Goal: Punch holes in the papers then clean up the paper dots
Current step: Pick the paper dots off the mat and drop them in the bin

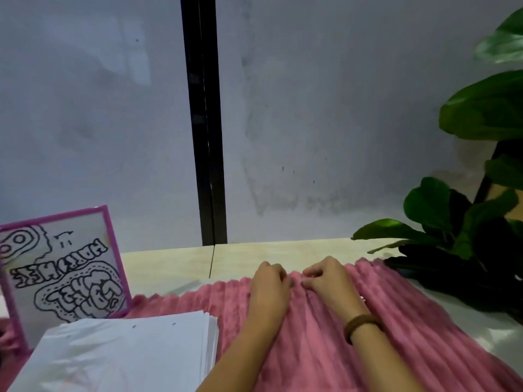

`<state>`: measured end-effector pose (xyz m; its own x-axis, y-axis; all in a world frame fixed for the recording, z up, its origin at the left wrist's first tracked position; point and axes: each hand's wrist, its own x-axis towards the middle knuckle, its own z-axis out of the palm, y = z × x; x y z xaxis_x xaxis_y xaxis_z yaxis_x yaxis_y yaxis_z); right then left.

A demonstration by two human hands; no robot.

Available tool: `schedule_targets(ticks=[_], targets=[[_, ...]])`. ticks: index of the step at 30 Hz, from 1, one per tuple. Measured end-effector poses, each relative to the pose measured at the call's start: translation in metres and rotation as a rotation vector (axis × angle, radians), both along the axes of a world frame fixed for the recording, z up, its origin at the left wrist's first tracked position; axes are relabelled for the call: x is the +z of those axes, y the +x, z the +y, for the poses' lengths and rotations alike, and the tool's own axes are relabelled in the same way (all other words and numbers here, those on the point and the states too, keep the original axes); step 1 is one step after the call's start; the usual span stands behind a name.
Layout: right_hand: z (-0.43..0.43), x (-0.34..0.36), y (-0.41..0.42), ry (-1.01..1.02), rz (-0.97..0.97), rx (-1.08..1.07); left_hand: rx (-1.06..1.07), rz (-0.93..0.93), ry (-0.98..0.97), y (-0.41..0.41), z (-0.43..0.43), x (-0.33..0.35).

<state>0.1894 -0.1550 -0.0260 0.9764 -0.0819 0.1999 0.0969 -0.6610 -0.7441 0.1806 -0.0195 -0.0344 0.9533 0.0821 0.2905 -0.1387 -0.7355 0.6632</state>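
Note:
A stack of white papers lies at the lower left on a pink ribbed fluffy cloth; two small dark holes show near the stack's far edge. My left hand and my right hand sit side by side near the cloth's far edge, right of the stack. The fingers of both hands are curled down onto the cloth, fingertips close together. Whether they pinch paper dots or the cloth is too small to tell. A brown bracelet circles my right wrist. No hole punch is in view.
A pink-framed board with black line drawings stands upright at the left, behind the papers. A large-leafed green plant fills the right side. The pale wooden table ends at a grey wall with a black vertical post.

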Motion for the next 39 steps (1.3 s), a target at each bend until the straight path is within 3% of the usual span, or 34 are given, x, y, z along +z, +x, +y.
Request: schedule_targets(ticks=[7, 12, 15, 22, 25, 27, 29, 34, 36, 39], targets=[[0.01, 0.002, -0.01, -0.108, -0.103, -0.018, -0.004, -0.097, 0.048, -0.005, 0.0, -0.003], [-0.01, 0.003, -0.001, 0.286, -0.208, -0.255, -0.018, -0.129, 0.011, -0.003, 0.0, -0.008], [-0.017, 0.001, 0.0, 0.326, -0.189, -0.286, -0.024, -0.136, -0.098, -0.004, 0.001, -0.007], [-0.01, -0.006, 0.003, -0.055, -0.125, -0.197, 0.25, -0.256, -0.668, -0.001, 0.021, 0.016], [-0.006, -0.009, 0.005, -0.272, -0.11, -0.209, 0.35, -0.239, -0.771, 0.006, 0.036, 0.021], [-0.003, -0.011, 0.004, -0.356, -0.129, -0.211, 0.312, -0.198, -0.768, 0.004, 0.037, 0.024], [-0.002, -0.011, 0.005, -0.302, -0.143, -0.215, 0.233, -0.169, -0.732, 0.001, 0.031, 0.025], [-0.036, 0.022, -0.001, 0.331, -0.232, -0.275, 0.009, -0.17, -0.544, -0.009, 0.002, 0.027], [-0.064, 0.039, -0.008, 0.388, -0.149, -0.249, -0.111, -0.161, -0.461, -0.016, -0.015, 0.029], [-0.093, 0.046, -0.02, 0.229, 0.151, -0.137, -0.302, -0.071, -0.298, -0.032, -0.042, 0.024]])
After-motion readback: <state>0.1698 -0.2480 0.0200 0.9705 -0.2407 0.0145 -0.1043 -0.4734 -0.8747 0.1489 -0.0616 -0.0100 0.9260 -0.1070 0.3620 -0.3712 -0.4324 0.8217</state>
